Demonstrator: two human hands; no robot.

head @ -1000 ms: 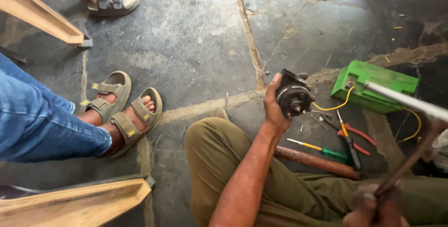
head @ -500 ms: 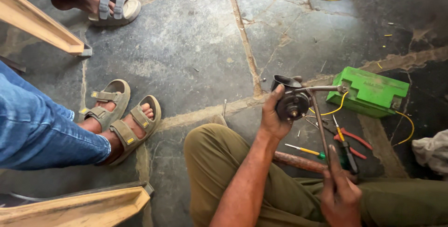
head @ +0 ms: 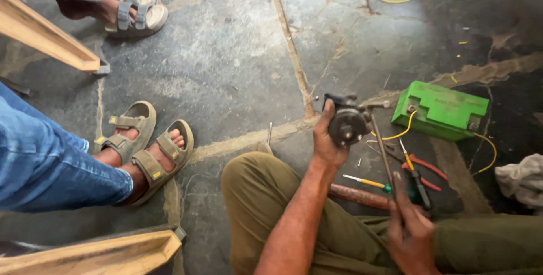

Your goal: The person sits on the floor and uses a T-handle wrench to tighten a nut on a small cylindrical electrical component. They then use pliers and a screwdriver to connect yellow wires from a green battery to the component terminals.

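The stone floor (head: 226, 66), grey slabs with pale joints running across it, carried everything, and most of its open room lay up and to the left of the work, between the sandalled feet (head: 144, 148) of a seated person in blue jeans (head: 45, 162) and the person's own olive-trousered knee (head: 266, 196); wooden frame pieces (head: 45, 37) bounded that room at the upper left and lower left. To the right the ground was crowded: a green box-shaped battery (head: 441, 108) with yellow wire (head: 401, 131) trailing from it, a pale rag (head: 523, 179) at the edge, red-handled pliers (head: 424, 167), a rusty pipe (head: 362, 196) beside the leg, and a small screwdriver with a yellow and green handle (head: 367, 183). The left hand (head: 325, 142) was closed about a small round motor-like part (head: 346, 125), held up off the floor just left of the battery. The right hand (head: 407, 230) gripped the lower end of a long metal rod tool (head: 382, 145), whose T-shaped top met the part's upper right side. By the look of it, the step in hand was turning or loosening a fitting on that part; the next move would call for a firm counter-hold by the left hand and a short twist, with little swing room toward the battery and wire
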